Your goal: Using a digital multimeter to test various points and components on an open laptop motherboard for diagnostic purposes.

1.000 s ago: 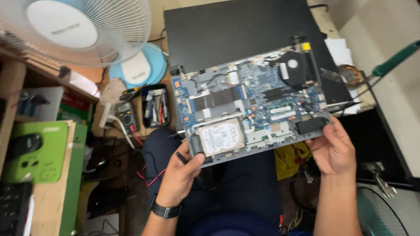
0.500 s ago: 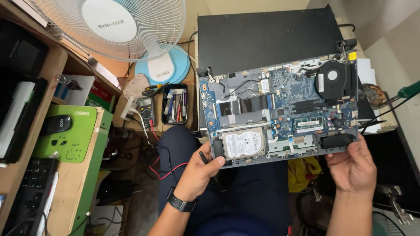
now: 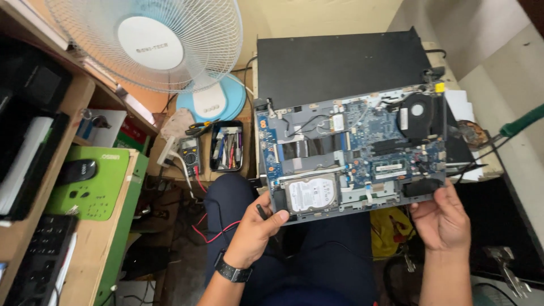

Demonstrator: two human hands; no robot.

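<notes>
- My left hand [image 3: 255, 229] pinches the opened laptop's [image 3: 351, 150] near-left corner, a thin black tool tucked in its fingers.
- Right hand [image 3: 445, 218] grips the near-right edge.
- Bottom cover is off; hard drive [image 3: 311, 194] and fan [image 3: 419, 113] still sit mounted.

A cramped, evenly lit workshop corner seen from above. A pale yellow wall [image 3: 334, 14] runs along the top, with a white wall [image 3: 481, 34] to the right. On the left stands a wooden shelf unit [image 3: 39, 249], topped by a white fan [image 3: 150, 42]. Below it, a dark floor [image 3: 170, 266] is tangled with cables. A wooden bench [image 3: 201, 175] sits against the yellow wall.
</notes>
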